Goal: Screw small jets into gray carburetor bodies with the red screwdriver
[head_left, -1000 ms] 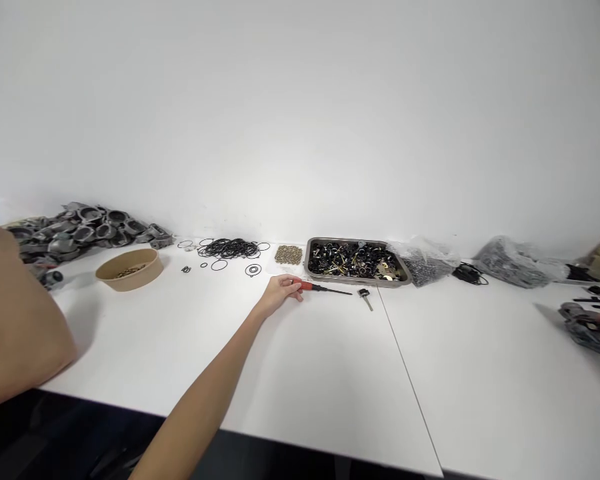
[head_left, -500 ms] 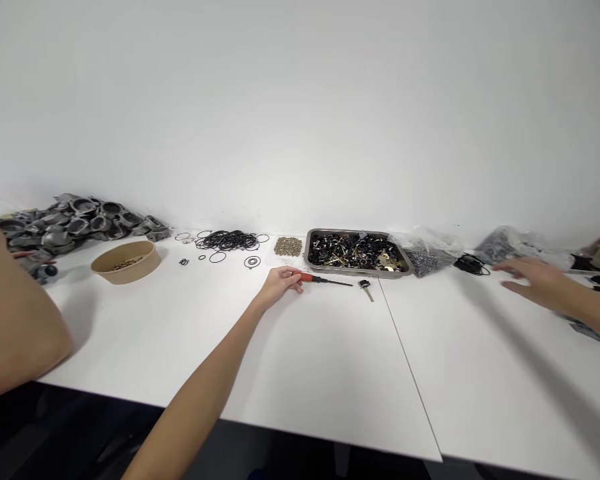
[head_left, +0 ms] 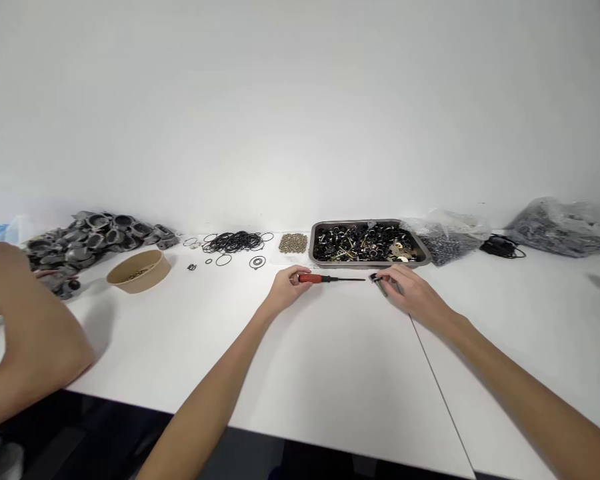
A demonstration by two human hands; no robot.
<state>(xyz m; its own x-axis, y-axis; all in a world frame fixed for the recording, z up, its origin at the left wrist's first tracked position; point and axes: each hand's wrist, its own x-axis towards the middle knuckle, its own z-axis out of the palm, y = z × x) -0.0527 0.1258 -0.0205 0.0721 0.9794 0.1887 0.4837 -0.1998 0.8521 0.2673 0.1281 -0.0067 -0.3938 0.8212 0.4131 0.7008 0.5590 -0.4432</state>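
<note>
My left hand [head_left: 289, 288] is closed around the red handle of a screwdriver [head_left: 312, 278], whose dark shaft points right, low over the white table. Just past its tip lies a small key-like part [head_left: 381, 287] with a black head and a thin metal shank. The fingers of my right hand [head_left: 409, 288] are closed on this part at the table surface, partly covering it. Behind both hands stands a metal tray [head_left: 370, 265] full of small black and brass-coloured parts.
A co-worker's arm [head_left: 40, 327] reaches in at left, near a pile of grey metal housings [head_left: 95, 237] and a tan bowl [head_left: 143, 280]. Black rubber rings [head_left: 235, 241], small brass pieces [head_left: 293, 243], plastic bags of parts [head_left: 447, 247] and a black cord bundle [head_left: 500, 246] line the wall.
My right hand has come left from the right side of the table to the key-like part and closed on it. My left hand still holds the screwdriver. The view has shifted slightly.
</note>
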